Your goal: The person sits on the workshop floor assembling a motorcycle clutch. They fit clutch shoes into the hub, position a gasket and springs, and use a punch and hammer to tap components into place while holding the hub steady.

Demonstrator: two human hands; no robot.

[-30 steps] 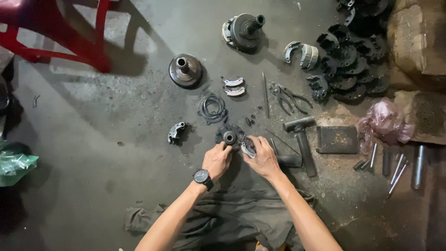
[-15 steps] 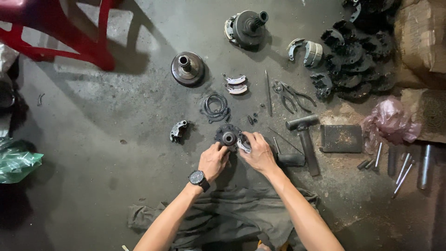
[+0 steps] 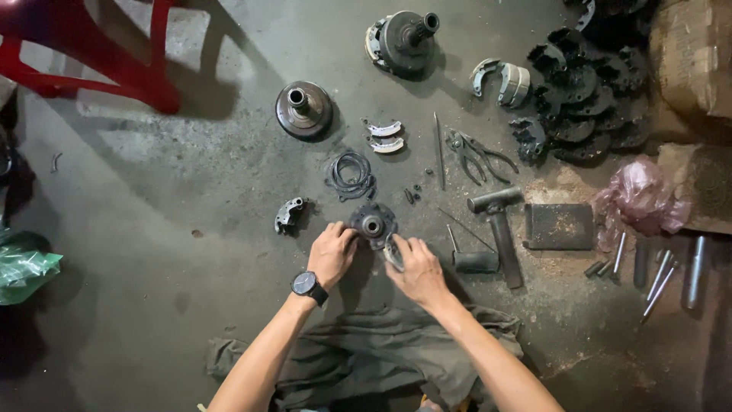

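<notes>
On the floor [image 3: 152, 252], a rag [image 3: 381, 355] lies under both forearms, a hammer [image 3: 499, 229] sits just right of the hands, and a wire coil [image 3: 351, 175] lies just beyond them. Both hands grip a round hub [image 3: 374, 223]: the left hand [image 3: 332, 254] curls on its left edge, and the right hand [image 3: 415, 268] pinches a small shoe [image 3: 393, 252] at its lower right rim.

Red stool [image 3: 91, 53] cut off top; right hand [image 3: 415, 271] hides small part.

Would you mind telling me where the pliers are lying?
The pliers lie on the floor right of centre in the head view, beside a thin rod, above the hammer.
</notes>
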